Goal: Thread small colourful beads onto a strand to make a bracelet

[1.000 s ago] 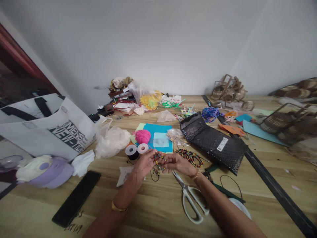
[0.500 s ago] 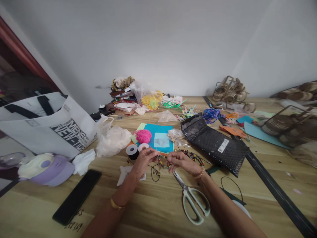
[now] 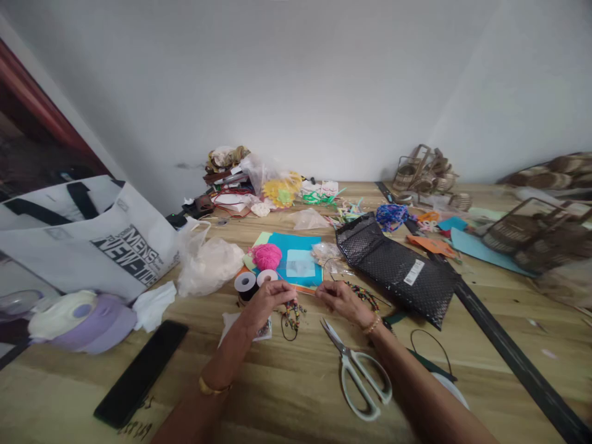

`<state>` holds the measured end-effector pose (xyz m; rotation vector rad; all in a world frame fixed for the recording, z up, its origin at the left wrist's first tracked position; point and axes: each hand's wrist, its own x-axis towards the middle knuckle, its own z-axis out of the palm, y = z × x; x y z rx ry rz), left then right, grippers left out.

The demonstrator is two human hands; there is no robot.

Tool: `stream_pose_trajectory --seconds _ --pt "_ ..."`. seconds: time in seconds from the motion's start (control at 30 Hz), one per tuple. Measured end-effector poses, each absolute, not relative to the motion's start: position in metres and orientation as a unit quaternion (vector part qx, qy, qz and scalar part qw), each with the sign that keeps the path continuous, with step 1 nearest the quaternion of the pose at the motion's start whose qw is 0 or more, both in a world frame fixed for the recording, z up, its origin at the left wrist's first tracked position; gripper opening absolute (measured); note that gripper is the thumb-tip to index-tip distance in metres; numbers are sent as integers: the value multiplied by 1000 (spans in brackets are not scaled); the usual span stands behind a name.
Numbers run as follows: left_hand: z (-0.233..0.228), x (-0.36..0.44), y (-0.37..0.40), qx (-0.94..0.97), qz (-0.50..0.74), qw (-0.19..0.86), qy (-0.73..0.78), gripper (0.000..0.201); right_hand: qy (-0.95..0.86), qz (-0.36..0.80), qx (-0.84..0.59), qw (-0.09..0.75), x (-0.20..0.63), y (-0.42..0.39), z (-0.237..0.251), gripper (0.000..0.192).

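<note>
My left hand (image 3: 272, 296) is pinched on a beaded string (image 3: 292, 317) of small multicoloured beads, which dangles below the fingertips and ends in a dark cord loop near the tabletop. To its right, my right hand (image 3: 341, 300) has its thumb and fingers pressed together; whatever thin thing may be between them is too small to make out. A gap separates the two hands. Just beyond my right hand lies more multicoloured beading (image 3: 364, 295). White-handled scissors (image 3: 352, 369) rest on the table below it, blades slightly apart.
Thread spools (image 3: 245, 282), a pink yarn ball (image 3: 267, 256) and blue sheets (image 3: 296, 240) lie beyond my hands. A black bubble mailer (image 3: 398, 271) is at right. On the left are a phone (image 3: 141, 372), a plastic bag (image 3: 210, 265) and a white tote (image 3: 134, 237). Small baskets (image 3: 425, 172) stand behind.
My hands have moved apart: the right has shifted slightly right, off the beads. The beaded string now hangs bunched from my left hand rather than stretching between both.
</note>
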<state>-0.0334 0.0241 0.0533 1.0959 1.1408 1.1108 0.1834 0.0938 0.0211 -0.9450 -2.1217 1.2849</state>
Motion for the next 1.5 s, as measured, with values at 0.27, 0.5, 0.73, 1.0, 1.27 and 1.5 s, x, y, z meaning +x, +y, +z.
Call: stream_pose_trajectory --seconds 0.27,0.5,0.73,1.0,1.27,1.5 --pt "67 -25 26 546 398 541 502 24 -829 320 -366 277 191 82 45 31" --pt "68 -14 27 557 395 553 478 30 -728 568 -268 275 177 69 55 31" --pt "56 -11 23 537 409 547 496 28 -754 523 -253 306 176 70 51 24" --pt "38 -7 25 483 442 591 470 33 -713 558 -274 324 178 66 43 35" --pt "44 -5 24 515 425 573 475 34 -691 608 -291 262 177 63 39 35" --pt "37 -2 22 514 429 558 490 32 -740 534 -293 286 179 63 40 22"
